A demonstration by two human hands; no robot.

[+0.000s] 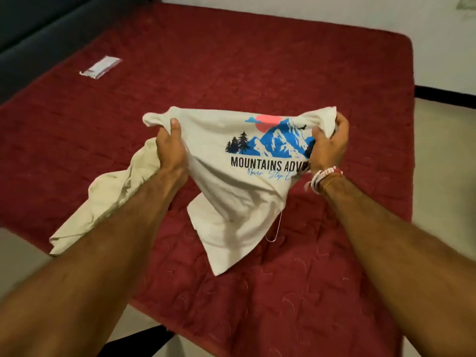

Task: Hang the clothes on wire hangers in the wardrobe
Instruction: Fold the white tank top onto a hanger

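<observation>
A cream T-shirt (224, 176) with a blue mountain print and the words "MOUNTAINS ADV..." hangs above the red bed between both hands. My left hand (171, 148) grips its left side, thumb on top. My right hand (328, 145), with bracelets at the wrist, bunches its right side. A thin wire hanger (275, 229) pokes out below the shirt's lower edge, only its hook loop showing; the rest is hidden inside the cloth. A second cream garment (108, 199) lies crumpled on the bed under my left forearm.
The red quilted mattress (257, 60) fills most of the view. A small white plastic packet (100, 67) lies near its far left. A dark headboard or wall runs along the upper left. Pale floor shows at right and lower left. No wardrobe is in view.
</observation>
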